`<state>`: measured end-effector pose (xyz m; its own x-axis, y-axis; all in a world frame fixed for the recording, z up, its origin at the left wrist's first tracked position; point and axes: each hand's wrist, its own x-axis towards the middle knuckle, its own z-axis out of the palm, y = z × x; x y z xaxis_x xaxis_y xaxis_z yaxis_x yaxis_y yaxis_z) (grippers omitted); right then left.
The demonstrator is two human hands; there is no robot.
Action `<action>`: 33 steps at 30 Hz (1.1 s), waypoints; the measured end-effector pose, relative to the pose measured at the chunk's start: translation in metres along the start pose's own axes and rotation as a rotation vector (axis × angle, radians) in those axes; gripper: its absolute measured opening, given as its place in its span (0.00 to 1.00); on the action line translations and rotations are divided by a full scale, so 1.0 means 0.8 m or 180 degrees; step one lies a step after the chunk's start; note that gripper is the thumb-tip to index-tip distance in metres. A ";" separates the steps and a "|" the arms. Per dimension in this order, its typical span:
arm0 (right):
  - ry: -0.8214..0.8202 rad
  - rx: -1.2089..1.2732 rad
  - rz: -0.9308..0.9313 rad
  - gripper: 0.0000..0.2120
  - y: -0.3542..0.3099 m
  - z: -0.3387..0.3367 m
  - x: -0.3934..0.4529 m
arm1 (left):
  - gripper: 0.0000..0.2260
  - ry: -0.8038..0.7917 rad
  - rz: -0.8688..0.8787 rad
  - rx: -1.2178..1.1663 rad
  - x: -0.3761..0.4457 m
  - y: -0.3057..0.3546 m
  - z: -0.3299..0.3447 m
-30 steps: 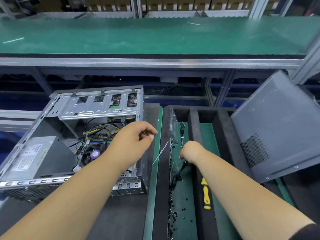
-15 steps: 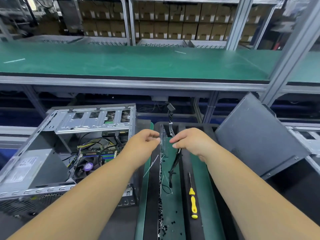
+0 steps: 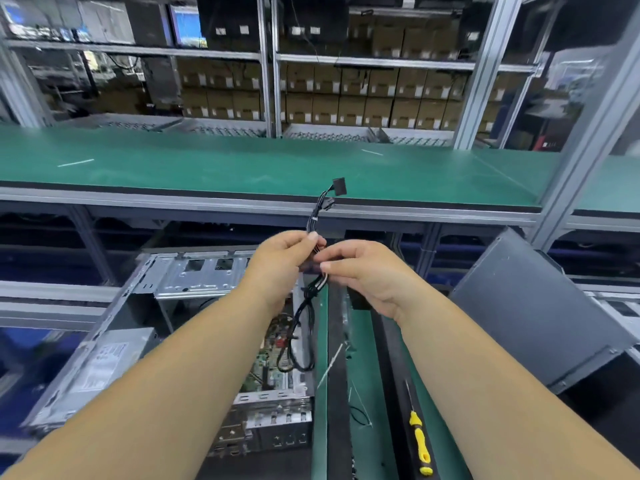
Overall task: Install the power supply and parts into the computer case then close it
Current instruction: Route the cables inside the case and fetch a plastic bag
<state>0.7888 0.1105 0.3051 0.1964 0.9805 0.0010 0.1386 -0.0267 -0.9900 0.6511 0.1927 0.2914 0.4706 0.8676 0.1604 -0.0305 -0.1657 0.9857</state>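
A black cable bundle (image 3: 303,327) with a small black connector (image 3: 339,186) at its top end hangs in the air between my hands. My left hand (image 3: 277,265) pinches the cable near its upper part. My right hand (image 3: 367,271) pinches it just below, fingers curled round the wires. A loop of the cable dangles over the open computer case (image 3: 194,282), which lies on its side at the left. The silver power supply (image 3: 100,368) sits inside the case. The grey side panel (image 3: 533,313) leans at the right.
A yellow-handled screwdriver (image 3: 419,441) lies in a slot of the black foam tray (image 3: 337,393) on green matting. A thin white cable tie (image 3: 329,367) lies beside it. A long green shelf (image 3: 242,168) runs across above, with racks of boxes behind.
Both hands rose from the tray and lifted the black cable up in front of the shelf. The view tilted upward, and the hands now meet on the cable.
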 end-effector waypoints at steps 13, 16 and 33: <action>0.1556 0.0254 -0.0168 0.03 -0.018 0.156 0.055 | 0.11 0.0386 0.1379 0.3044 -0.016 -0.026 -0.147; 0.1549 0.0116 -0.0096 0.06 -0.011 0.171 0.059 | 0.10 0.0125 0.1499 0.3315 -0.025 -0.048 -0.161; 0.1530 -0.0159 0.0412 0.04 0.036 0.179 0.040 | 0.12 -0.0590 -0.0029 0.1040 -0.043 -0.072 -0.149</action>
<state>0.6602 0.1688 0.2568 0.6385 0.7683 -0.0447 0.1276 -0.1629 -0.9783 0.5318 0.2279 0.2355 0.6221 0.7752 0.1102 0.2434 -0.3252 0.9138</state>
